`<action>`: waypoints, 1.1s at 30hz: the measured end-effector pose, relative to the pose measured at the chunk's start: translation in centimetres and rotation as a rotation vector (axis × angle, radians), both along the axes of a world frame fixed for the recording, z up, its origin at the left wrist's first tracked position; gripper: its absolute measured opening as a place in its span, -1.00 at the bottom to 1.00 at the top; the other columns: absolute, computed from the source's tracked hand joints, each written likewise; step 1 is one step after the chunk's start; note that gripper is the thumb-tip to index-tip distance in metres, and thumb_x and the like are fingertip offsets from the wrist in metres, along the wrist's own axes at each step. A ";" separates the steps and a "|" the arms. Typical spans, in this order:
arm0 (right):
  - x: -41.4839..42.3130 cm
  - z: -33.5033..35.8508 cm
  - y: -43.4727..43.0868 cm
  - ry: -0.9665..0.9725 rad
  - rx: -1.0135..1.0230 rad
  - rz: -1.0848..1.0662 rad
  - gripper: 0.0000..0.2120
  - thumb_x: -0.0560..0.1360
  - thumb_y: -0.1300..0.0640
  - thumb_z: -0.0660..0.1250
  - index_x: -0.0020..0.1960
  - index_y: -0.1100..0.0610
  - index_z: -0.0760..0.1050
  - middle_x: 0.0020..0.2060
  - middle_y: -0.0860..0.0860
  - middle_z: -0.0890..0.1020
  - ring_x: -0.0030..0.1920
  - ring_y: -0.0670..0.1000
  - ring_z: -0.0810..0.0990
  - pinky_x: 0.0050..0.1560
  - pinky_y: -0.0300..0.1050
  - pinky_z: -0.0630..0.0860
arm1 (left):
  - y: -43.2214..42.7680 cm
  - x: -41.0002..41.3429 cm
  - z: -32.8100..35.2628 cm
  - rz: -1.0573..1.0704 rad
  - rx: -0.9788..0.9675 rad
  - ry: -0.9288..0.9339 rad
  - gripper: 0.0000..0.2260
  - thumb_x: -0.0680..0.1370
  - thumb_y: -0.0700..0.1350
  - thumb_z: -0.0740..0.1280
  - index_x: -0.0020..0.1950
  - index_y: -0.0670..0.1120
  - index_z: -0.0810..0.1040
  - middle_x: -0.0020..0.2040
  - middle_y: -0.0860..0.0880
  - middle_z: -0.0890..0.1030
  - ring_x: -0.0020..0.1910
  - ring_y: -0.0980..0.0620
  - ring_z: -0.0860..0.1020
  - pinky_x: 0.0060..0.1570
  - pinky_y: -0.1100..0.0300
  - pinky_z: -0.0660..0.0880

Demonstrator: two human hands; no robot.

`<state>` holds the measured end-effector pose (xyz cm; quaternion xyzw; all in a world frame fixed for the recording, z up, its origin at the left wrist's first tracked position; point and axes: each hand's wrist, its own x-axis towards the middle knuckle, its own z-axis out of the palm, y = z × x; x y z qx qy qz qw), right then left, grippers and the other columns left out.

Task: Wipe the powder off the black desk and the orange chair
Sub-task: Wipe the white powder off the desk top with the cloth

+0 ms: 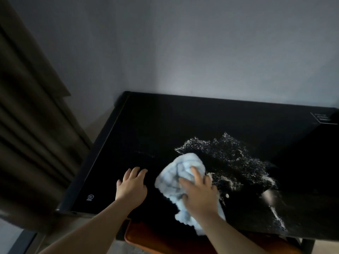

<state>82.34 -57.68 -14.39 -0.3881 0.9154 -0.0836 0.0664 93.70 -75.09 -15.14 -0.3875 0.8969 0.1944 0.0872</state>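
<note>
A black glossy desk (156, 129) fills the middle of the view. White powder (229, 154) is scattered over its right half, with streaks running toward the front right edge. My right hand (199, 195) presses a crumpled light-blue cloth (180, 173) flat onto the desk at the powder's left edge, fingers spread over the cloth. My left hand (133, 186) rests flat on the bare desk just left of the cloth, fingers straight. Part of the orange chair (146, 239) shows under the desk's front edge; whether powder lies on it cannot be seen.
A brown curtain (33, 125) hangs at the left beside the desk. A plain grey wall (201, 48) stands behind the desk. A small white logo (90, 197) marks the desk's front left corner, and a printed label (322, 118) sits at the back right.
</note>
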 end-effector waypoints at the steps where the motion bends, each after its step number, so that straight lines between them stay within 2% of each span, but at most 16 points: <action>1: -0.6 0.0 0.6 0.048 0.027 -0.049 -0.63 0.52 0.00 0.21 0.27 -0.28 0.28 0.51 -0.12 -0.04 0.39 0.13 0.15 0.24 0.06 0.27 | -0.5 0.3 -0.2 -0.025 -0.004 -0.019 -0.48 0.58 -0.03 0.13 0.52 0.11 0.07 0.55 0.05 0.02 0.53 -0.03 -0.07 0.44 -0.12 0.07; 5: -2.5 2.0 1.9 0.232 0.152 -0.236 -0.61 0.47 0.00 0.28 0.26 -0.25 0.37 0.49 -0.05 0.09 0.25 0.13 0.27 0.10 0.01 0.30 | -3.0 1.1 0.0 -0.049 -0.024 -0.073 -0.45 0.59 0.08 0.14 0.53 0.13 0.00 0.56 0.05 -0.10 0.53 -0.08 -0.17 0.42 -0.23 0.02; 7: -2.2 3.1 0.9 0.316 0.062 -0.241 -0.60 0.29 0.13 0.46 0.09 -0.14 0.55 0.40 0.03 0.34 0.10 0.20 0.42 -0.07 0.03 0.34 | -3.9 1.4 0.1 -0.065 -0.016 -0.110 -0.42 0.58 0.13 0.14 0.53 0.15 -0.04 0.55 0.06 -0.16 0.52 -0.11 -0.21 0.40 -0.29 0.01; 9: -1.0 3.8 -1.4 0.337 -0.080 -0.178 -0.52 0.05 0.20 0.57 -0.05 -0.05 0.62 0.26 0.11 0.51 -0.07 0.26 0.51 -0.21 0.06 0.40 | -4.4 1.6 -0.1 -0.065 0.015 -0.155 -0.39 0.56 0.18 0.13 0.53 0.18 -0.10 0.55 0.03 -0.20 0.51 -0.18 -0.22 0.39 -0.30 -0.01; 10: -0.2 3.9 -3.2 0.347 -0.140 -0.121 -0.46 0.05 0.19 0.57 0.00 -0.09 0.61 0.28 0.12 0.49 -0.05 0.26 0.50 -0.20 0.07 0.41 | -4.6 1.7 -0.1 -0.068 0.027 -0.185 -0.37 0.56 0.21 0.13 0.53 0.18 -0.13 0.55 0.00 -0.21 0.51 -0.21 -0.22 0.39 -0.29 -0.02; 11: 0.8 3.7 -5.1 0.310 -0.142 -0.048 -0.39 0.14 0.16 0.53 0.14 -0.18 0.52 0.39 0.10 0.36 0.06 0.25 0.44 -0.13 0.08 0.39 | -4.9 1.7 -0.2 -0.084 0.030 -0.214 -0.36 0.55 0.23 0.12 0.53 0.18 -0.14 0.56 -0.03 -0.20 0.51 -0.24 -0.21 0.39 -0.27 -0.02; 13: 2.5 1.5 -8.0 0.185 -0.042 0.081 -0.34 0.39 0.11 0.35 0.36 -0.32 0.19 0.53 -0.01 -0.07 0.26 0.19 0.19 0.07 0.12 0.29 | -5.7 1.9 -0.1 -0.132 0.030 -0.227 -0.35 0.54 0.23 0.13 0.53 0.18 -0.13 0.56 -0.05 -0.16 0.51 -0.25 -0.18 0.40 -0.24 -0.01; 15: 3.1 -0.5 -8.6 0.110 0.101 0.126 -0.39 0.50 0.07 0.26 0.39 -0.35 0.07 0.50 -0.08 -0.26 0.34 0.20 0.06 0.19 0.18 0.22 | -6.8 2.3 0.2 -0.157 0.027 -0.212 -0.34 0.53 0.22 0.16 0.53 0.16 -0.09 0.57 0.00 -0.11 0.52 -0.21 -0.13 0.41 -0.21 0.04; 18: 0.9 -0.5 -7.2 0.150 0.209 0.058 -0.49 0.53 0.01 0.21 0.38 -0.35 0.12 0.52 -0.07 -0.22 0.38 0.22 0.05 0.21 0.16 0.22 | -8.9 3.7 0.3 -0.132 0.010 -0.238 -0.29 0.51 0.26 0.20 0.53 0.19 -0.11 0.56 0.05 -0.11 0.52 -0.21 -0.13 0.42 -0.21 0.04; 20: -0.9 0.8 -6.2 0.188 0.244 -0.041 -0.58 0.53 -0.02 0.20 0.34 -0.32 0.24 0.53 -0.06 -0.06 0.35 0.17 0.17 0.18 0.08 0.25 | -9.8 4.4 0.2 -0.119 0.017 -0.284 -0.25 0.48 0.31 0.21 0.52 0.22 -0.16 0.56 0.04 -0.18 0.51 -0.24 -0.18 0.43 -0.22 -0.01; 23: -1.7 2.9 -6.8 0.267 0.184 -0.095 -0.63 0.49 -0.04 0.23 0.29 -0.25 0.37 0.43 -0.09 0.21 0.23 0.11 0.33 0.04 -0.04 0.33 | -10.7 4.4 0.3 -0.153 0.056 -0.330 -0.16 0.44 0.34 0.26 0.52 0.22 -0.21 0.55 0.01 -0.26 0.50 -0.27 -0.24 0.43 -0.24 -0.05; 25: -0.7 4.2 -9.4 0.253 0.083 -0.051 -0.59 0.46 -0.03 0.25 0.30 -0.21 0.37 0.38 -0.06 0.27 0.19 0.12 0.36 -0.02 -0.08 0.33 | -11.0 4.3 0.4 -0.182 0.070 -0.342 -0.12 0.41 0.32 0.31 0.52 0.21 -0.21 0.54 -0.01 -0.27 0.49 -0.29 -0.23 0.42 -0.25 -0.04; 27: 1.0 4.9 -13.0 0.215 -0.043 0.028 -0.57 0.46 0.00 0.25 0.32 -0.19 0.35 0.39 -0.02 0.24 0.19 0.14 0.36 -0.04 -0.08 0.30 | -11.3 4.5 0.4 -0.184 0.063 -0.316 -0.07 0.38 0.30 0.36 0.53 0.17 -0.19 0.55 0.01 -0.24 0.50 -0.28 -0.21 0.41 -0.26 -0.01; 29: 2.4 4.9 -16.7 0.161 -0.091 0.100 -0.53 0.49 0.03 0.25 0.37 -0.19 0.26 0.45 0.01 0.11 0.22 0.15 0.31 0.00 -0.03 0.32 | -11.4 4.7 0.3 -0.140 0.064 -0.257 0.01 0.33 0.29 0.42 0.55 0.09 -0.16 0.56 0.05 -0.18 0.52 -0.23 -0.17 0.42 -0.22 0.03; 31: 3.3 4.2 -19.6 0.051 0.012 0.130 -0.41 0.51 0.06 0.27 0.43 -0.23 0.10 0.48 0.02 -0.10 0.27 0.18 0.23 0.08 0.04 0.34 | -11.3 4.7 0.3 -0.072 0.055 -0.201 0.09 0.27 0.29 0.47 0.55 0.01 -0.14 0.56 0.04 -0.13 0.53 -0.15 -0.13 0.45 -0.12 0.06; 33: 3.9 3.0 -21.0 -0.047 0.239 0.152 -0.29 0.48 0.06 0.32 0.45 -0.27 -0.01 0.45 0.00 -0.28 0.31 0.21 0.12 0.17 0.09 0.33 | -11.3 4.8 0.3 -0.034 0.046 -0.176 0.11 0.23 0.28 0.50 0.55 -0.03 -0.09 0.56 0.02 -0.10 0.53 -0.10 -0.12 0.47 -0.05 0.08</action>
